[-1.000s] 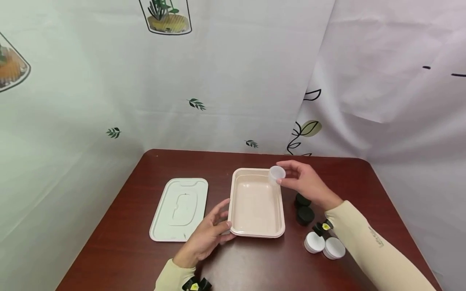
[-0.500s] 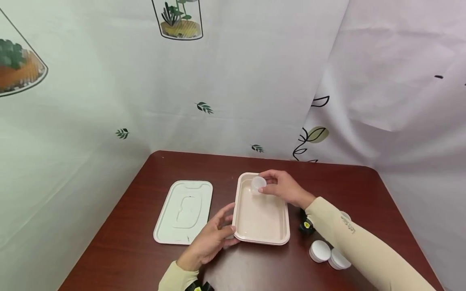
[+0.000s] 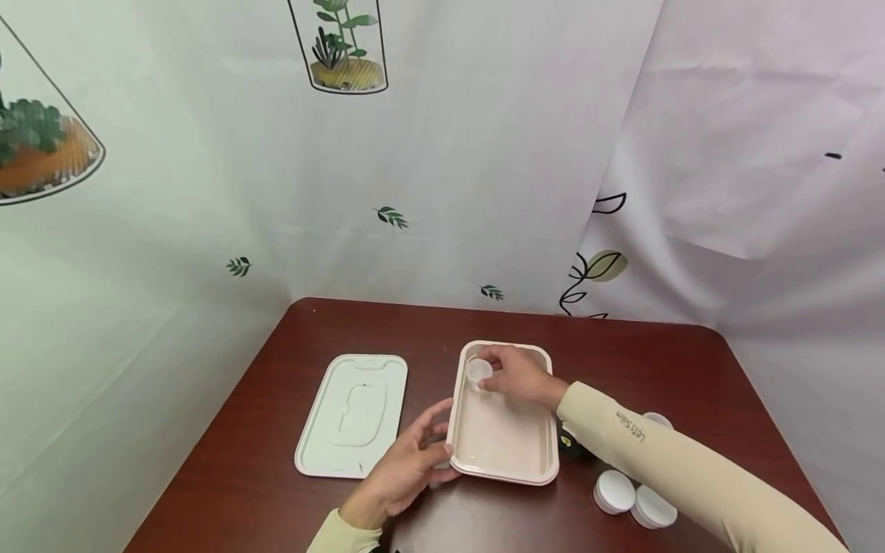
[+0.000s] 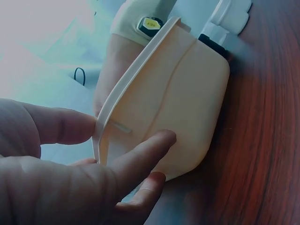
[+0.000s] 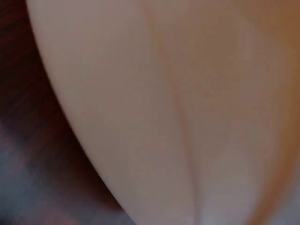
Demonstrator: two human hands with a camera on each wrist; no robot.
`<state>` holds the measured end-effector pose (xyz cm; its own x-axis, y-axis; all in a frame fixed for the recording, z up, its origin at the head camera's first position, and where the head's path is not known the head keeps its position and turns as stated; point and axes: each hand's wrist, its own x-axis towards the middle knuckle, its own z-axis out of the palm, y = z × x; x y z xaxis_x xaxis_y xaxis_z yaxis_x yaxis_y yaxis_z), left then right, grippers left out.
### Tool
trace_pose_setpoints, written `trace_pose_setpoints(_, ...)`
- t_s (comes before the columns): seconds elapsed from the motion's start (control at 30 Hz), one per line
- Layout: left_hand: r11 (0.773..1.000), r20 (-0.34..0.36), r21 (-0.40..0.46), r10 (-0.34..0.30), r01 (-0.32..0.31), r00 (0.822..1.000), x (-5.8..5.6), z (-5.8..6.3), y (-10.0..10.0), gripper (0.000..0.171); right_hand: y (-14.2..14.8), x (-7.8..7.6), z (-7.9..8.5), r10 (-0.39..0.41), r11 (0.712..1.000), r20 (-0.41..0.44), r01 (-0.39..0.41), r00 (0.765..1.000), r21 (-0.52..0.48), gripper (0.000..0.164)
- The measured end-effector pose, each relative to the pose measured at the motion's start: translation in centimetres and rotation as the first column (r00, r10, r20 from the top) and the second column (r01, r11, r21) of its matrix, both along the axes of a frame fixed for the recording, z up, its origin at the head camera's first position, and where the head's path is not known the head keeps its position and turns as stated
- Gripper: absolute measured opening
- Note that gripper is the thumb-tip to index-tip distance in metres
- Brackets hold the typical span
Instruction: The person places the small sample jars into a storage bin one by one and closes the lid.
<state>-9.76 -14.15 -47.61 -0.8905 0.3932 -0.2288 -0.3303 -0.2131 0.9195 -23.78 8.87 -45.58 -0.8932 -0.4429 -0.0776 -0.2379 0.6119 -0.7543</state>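
In the head view my right hand (image 3: 515, 372) reaches into the beige rectangular plastic container (image 3: 508, 449). Its thumb and fingers pinch a small round translucent cup (image 3: 478, 372) inside, by the far left corner. My left hand (image 3: 415, 461) holds the container's left side. The left wrist view has the left thumb at the rim (image 4: 136, 70) and the other fingers lying against the outer wall. A blurred close-up of the beige container wall (image 5: 112, 103) takes up most of the right wrist view; neither the right hand nor the cup shows there.
A flat off-white lid (image 3: 353, 415) lies on the dark red table (image 3: 422, 326), left of the container. Two white-lidded round jars (image 3: 614, 490) stand at the right. Dark round items and a pale one are partly hidden by the right sleeve (image 3: 643, 438).
My right hand has carried the cup leftward from the container's far right corner and down into its far left corner. The left hand stays at the container's side. The head view has shifted slightly.
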Motion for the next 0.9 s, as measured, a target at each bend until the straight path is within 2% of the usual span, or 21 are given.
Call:
trace_pose_setpoints(0.17,1.000,0.002,0.012,-0.004,0.004,1.000,0.3,-0.1,0.3,0.077,-0.3,0.5,-0.6,-0.032,0.995,-0.052,0.037,0.998,0.091,0.041)
trace_pose_setpoints(0.27,1.000,-0.002,0.014,0.002,-0.002,1.000,0.3,-0.1,0.3,0.077,-0.3,0.5,-0.5,-0.020,0.994,-0.074,0.028,0.997,0.109,0.038)
trace_pose_setpoints(0.4,1.000,-0.002,0.019,0.004,-0.004,1.000,0.3,-0.1,0.3,0.078,-0.2,0.5,0.1,0.003,0.993,-0.074,0.006,0.997,0.120,0.038)
trace_pose_setpoints(0.53,1.000,0.002,0.029,0.008,-0.008,1.000,0.4,-0.1,0.3,0.078,0.2,0.4,1.2,0.008,0.988,-0.127,0.012,0.992,0.156,0.041)
trace_pose_setpoints(0.67,0.999,-0.001,0.035,0.017,-0.017,1.000,0.4,-0.1,0.4,0.079,1.0,0.6,2.6,-0.004,0.996,-0.151,0.017,0.989,0.086,0.042)
trace_pose_setpoints(0.9,0.998,0.011,0.060,0.033,-0.034,0.999,0.5,-0.1,0.5,0.081,4.3,1.3,4.9,-0.082,0.993,-0.115,0.072,0.990,-0.090,0.038)
